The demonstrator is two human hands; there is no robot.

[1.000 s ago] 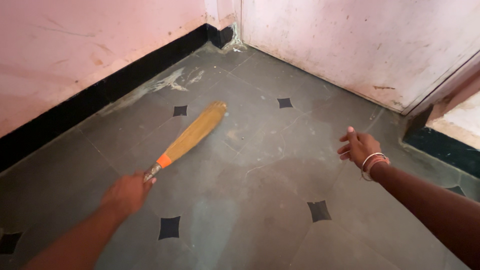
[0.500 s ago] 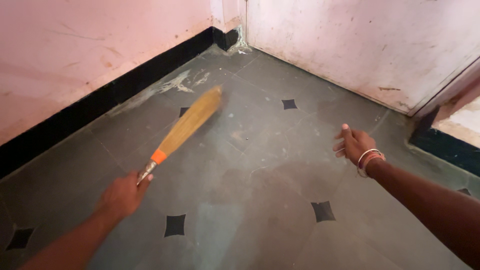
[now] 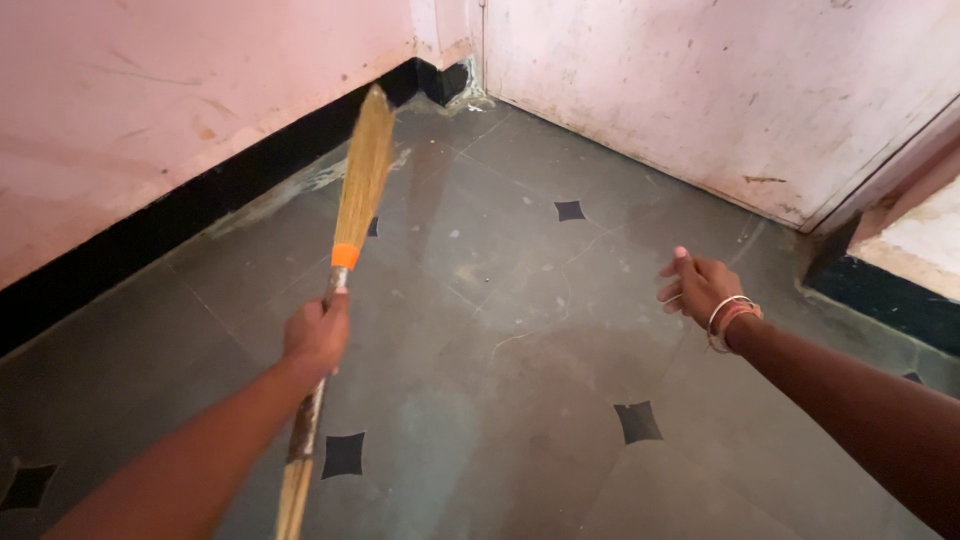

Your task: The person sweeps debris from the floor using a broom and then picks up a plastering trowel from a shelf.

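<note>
As held: broom in fisted left hand.
Long axis: near-to-far, bristles beyond grip toward far wall, above floor.
Right hand: empty, loosely open, well right.

Left arm: bare from forearm to hand, no sleeve in view, nothing worn at the wrist. Left hand: no ring or band visible.

Right arm: bare along the whole visible forearm, no sleeve in view. Right hand: one fingernail shows a pale pink tint; no ring discernible. Right wrist: bangles, a small stack of thin round hoops, the outer ones pale and silvery, the inner one pinkish-orange, sitting close together just behind the hand.
</note>
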